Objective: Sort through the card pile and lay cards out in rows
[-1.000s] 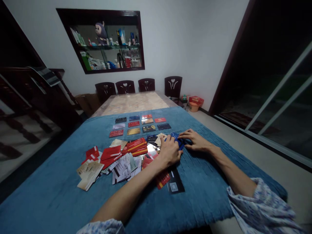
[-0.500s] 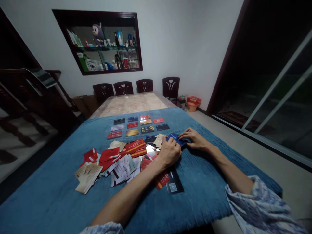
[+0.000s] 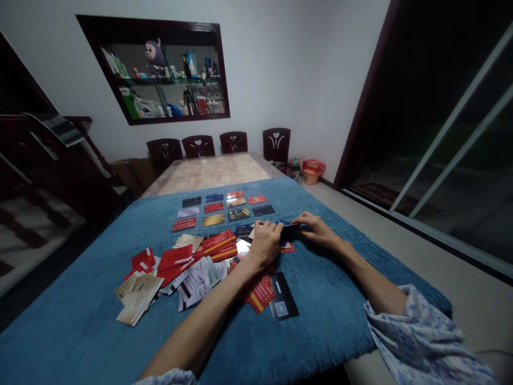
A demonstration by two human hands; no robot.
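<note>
A dark card is raised and tilted between my two hands. My right hand pinches its right end between thumb and fingers. The curled fingers of my left hand close at its left end, though their tips are partly hidden. A blue card shows just behind the dark card, and a red card lies below it on the blue cloth. Under my left wrist are red cards, partly covered, beside a black card with a square code.
Several cards stand in rows farther back, among them a gold card and a black VIP card. To the left spreads a loose pile with red cards, white cards and beige cards. Chairs line the far end.
My left hand has moved slightly left. A dark card now stands raised between my hands, where blue cards were before. A red card has come into sight beneath. The view has shifted slightly.
</note>
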